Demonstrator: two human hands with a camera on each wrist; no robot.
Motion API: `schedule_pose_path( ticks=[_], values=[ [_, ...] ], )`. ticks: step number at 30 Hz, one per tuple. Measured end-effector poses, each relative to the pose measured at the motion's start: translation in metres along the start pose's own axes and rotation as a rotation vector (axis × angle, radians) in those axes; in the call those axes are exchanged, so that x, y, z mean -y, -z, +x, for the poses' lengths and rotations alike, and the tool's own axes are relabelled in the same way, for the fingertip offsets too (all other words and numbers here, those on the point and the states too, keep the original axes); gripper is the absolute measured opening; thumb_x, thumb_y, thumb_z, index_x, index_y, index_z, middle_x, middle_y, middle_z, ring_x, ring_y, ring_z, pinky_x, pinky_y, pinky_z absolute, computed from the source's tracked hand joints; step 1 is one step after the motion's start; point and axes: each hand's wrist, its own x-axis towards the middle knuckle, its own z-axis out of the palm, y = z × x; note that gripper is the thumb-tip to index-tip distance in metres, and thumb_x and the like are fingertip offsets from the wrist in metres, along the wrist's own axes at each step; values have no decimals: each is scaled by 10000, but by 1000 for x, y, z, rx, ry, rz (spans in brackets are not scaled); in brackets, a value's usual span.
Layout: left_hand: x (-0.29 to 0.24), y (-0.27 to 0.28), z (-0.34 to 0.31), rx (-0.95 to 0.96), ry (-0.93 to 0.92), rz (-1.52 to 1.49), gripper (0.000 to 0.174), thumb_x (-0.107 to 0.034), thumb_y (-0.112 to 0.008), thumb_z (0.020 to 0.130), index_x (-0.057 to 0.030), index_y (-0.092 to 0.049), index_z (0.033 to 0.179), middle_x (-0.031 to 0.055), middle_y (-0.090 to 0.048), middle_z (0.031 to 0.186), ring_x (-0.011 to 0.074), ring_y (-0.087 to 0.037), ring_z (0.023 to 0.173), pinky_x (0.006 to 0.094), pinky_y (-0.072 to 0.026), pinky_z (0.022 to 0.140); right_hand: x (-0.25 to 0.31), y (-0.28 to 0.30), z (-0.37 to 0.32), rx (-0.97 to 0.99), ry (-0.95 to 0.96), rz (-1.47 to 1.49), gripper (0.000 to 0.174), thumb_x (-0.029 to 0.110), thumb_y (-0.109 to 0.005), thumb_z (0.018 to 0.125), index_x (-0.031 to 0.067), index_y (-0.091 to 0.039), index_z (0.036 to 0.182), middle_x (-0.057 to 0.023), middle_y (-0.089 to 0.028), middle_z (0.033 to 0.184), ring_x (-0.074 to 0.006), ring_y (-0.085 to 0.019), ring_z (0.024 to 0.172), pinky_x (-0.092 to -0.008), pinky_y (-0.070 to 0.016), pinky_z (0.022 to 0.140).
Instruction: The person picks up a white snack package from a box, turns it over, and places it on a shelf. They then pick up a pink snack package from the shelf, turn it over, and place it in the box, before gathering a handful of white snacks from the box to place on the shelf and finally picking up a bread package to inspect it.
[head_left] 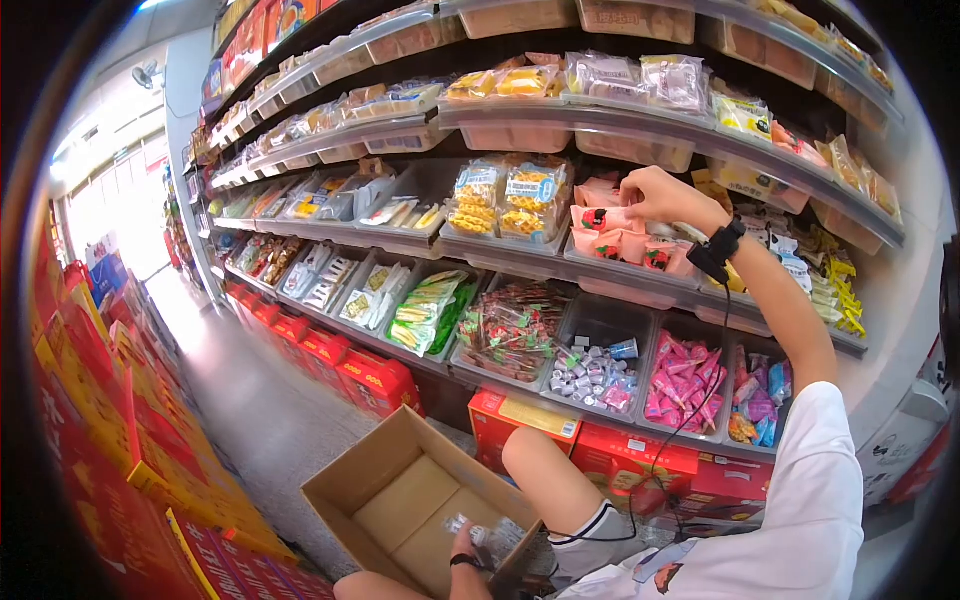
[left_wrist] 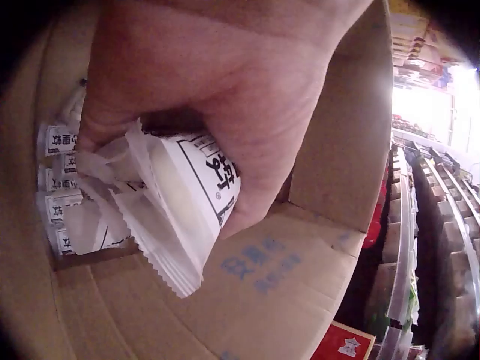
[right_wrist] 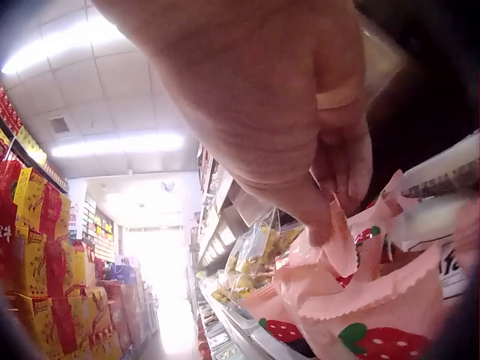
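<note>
Over a shelf bin of pink strawberry-printed packets [head_left: 610, 245], the right hand [head_left: 665, 197] pinches the edge of one packet between thumb and fingers. In the right wrist view, the right hand [right_wrist: 277, 112] holds that pink packet's corner [right_wrist: 341, 244], other pink packets lying against it. Low inside a cardboard box [head_left: 372, 463], the left hand [head_left: 463, 548] grips clear-and-white wrapped packets [head_left: 490, 540]. The left wrist view shows the left hand [left_wrist: 202, 90] curled round a white packet with black print [left_wrist: 184, 195]; similar packets [left_wrist: 61, 202] lie in the box beside it.
Tiered shelves hold bins of wrapped snacks, including yellow snack bags [head_left: 530, 200] left of the pink packets and small cups [head_left: 597, 378] below. Red cartons [head_left: 375, 380] stand under the shelves. Stacked red and yellow boxes [head_left: 130, 450] line the left side, across the aisle floor [head_left: 235, 345].
</note>
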Motion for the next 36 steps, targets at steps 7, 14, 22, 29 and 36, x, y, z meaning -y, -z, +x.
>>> schedule_pose_path(
  ticks=[7,14,22,29,36],
  values=[
    [1,10,24,51,-10,-24,217,-274,-712,871,-98,-655,985,67,-698,834,257,-681,735,411,-569,674,5,-2,-8,177,-135,108,274,170,-743,831,-47,-735,999,-170,-702,859,-294,-687,801,-387,-547,743],
    [-29,-21,15,109,-56,11,262,-308,-708,879,-125,-680,1064,65,-726,948,263,-705,847,475,-566,732,58,-1,-16,-442,49,-113,166,147,-679,889,-7,-705,946,-174,-672,916,-349,-663,863,-426,-526,740],
    [-120,-104,-39,395,-448,-152,283,-121,-655,938,-36,-605,1203,111,-688,1127,271,-691,1010,484,-587,883,198,-96,-82,55,279,206,349,223,-702,910,-4,-636,1168,-181,-641,1076,-362,-644,1020,-454,-527,889],
    [-183,-199,-227,539,-810,-214,526,-10,-638,930,7,-446,1420,159,-643,1243,270,-668,1107,425,-574,942,250,-236,-106,224,195,589,1044,455,-773,873,-41,-190,1582,-329,-260,1576,-447,-332,1466,-439,-350,1174],
    [-160,-198,-263,334,-1312,242,618,-39,-626,963,4,-363,1521,165,-502,1460,270,-532,1311,400,-443,1093,303,-239,-83,413,232,706,1225,442,-840,774,40,-67,1635,-333,-141,1633,-492,-264,1487,-478,-311,1187]
  ],
)
